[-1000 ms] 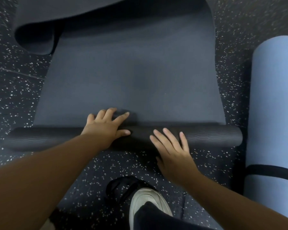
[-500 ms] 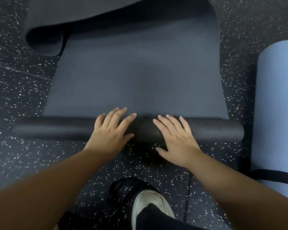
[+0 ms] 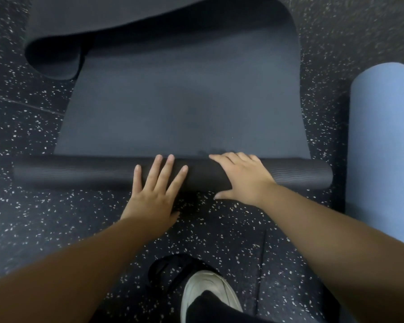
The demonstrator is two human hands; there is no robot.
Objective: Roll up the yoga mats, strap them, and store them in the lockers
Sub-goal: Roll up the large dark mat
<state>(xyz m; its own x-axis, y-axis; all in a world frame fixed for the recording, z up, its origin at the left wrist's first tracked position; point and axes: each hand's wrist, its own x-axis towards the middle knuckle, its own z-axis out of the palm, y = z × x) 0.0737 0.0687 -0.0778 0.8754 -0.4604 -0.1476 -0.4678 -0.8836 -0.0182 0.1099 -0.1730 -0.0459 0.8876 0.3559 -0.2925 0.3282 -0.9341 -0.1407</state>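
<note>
step: rolling, first part of the task. Strapping and lockers not yet started for this mat.
dark mat (image 3: 184, 108): lies on the speckled floor (image 3: 21, 217) straight ahead of me. Near end is wound into a thin roll (image 3: 79, 172) running left to right; most of the length is flat beyond it. Far end is curled back on itself at top left.
my left hand (image 3: 154, 190): fingers straight and spread, laid flat over the top of the roll, heel of the palm down by the floor on my side. Pressing, not gripping.
my right hand (image 3: 240, 176): palm on the roll just right of centre, fingers reaching over the far side to where roll meets flat mat, thumb low on the near side. Draped more than clamped; how tight, I can't tell.
alignment: right end of the roll looks fairly flush with the mat edge; the left end sticks out past the flat part's left edge, so I judge some skew.
blue mat (image 3: 383, 148): already rolled, lying to my right, just beside the dark roll's right end.
next: push both palms forward evenly, keep the wraps tight, correct the left-side drift early.
risk: far curl may bunch when the roll reaches it; flatten it first.
also: my white shoe (image 3: 208, 294) below.
</note>
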